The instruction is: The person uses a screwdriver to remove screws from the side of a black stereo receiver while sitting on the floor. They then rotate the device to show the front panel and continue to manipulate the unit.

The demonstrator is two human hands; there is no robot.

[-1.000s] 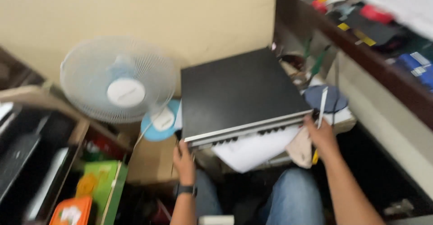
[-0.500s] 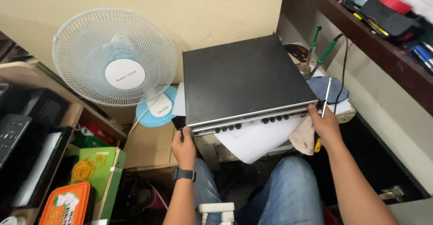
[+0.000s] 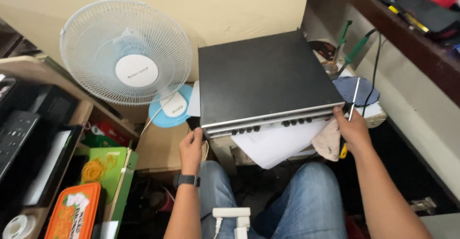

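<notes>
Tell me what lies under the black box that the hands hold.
Under the black box, white paper sticks out at the front, beside a beige cloth. The left hand and right hand grip its front corners. Whatever it stands on is mostly covered.

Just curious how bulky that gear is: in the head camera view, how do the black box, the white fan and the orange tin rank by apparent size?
1. Black metal-cased box, gripped by both hands.
2. White fan, somewhat smaller.
3. Orange tin, smallest, though partly cut off at the picture's edge and nearer the camera.
</notes>
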